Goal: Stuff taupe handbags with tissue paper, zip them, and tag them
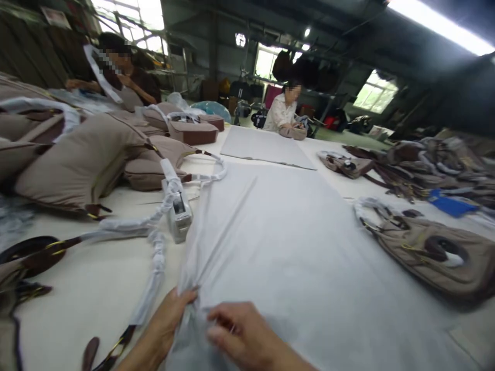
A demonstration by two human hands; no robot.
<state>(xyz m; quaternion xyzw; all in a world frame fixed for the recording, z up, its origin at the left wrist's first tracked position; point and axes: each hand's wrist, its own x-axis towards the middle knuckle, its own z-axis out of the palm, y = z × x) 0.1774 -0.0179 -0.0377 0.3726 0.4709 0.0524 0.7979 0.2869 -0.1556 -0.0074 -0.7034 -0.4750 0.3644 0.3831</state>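
A large, thin, pale grey sheet lies over the table in front of me. Its left edge is bunched into folds where my left hand pinches it between thumb and fingers. Just right of that pinch, my right hand hovers low over the sheet, slightly blurred. Its fingers are curled, with a gap between thumb and forefinger and nothing visible in them. A grey tape dispenser stands beyond my left hand, beside the sheet's left edge. A bag strap wrapped in white film lies left of the sheet.
Padded taupe bags with wrapped handles pile up on the left. At right lie another taupe bag, a heap of bags and a blue item. A second grey sheet lies farther off. Two people work beyond the table.
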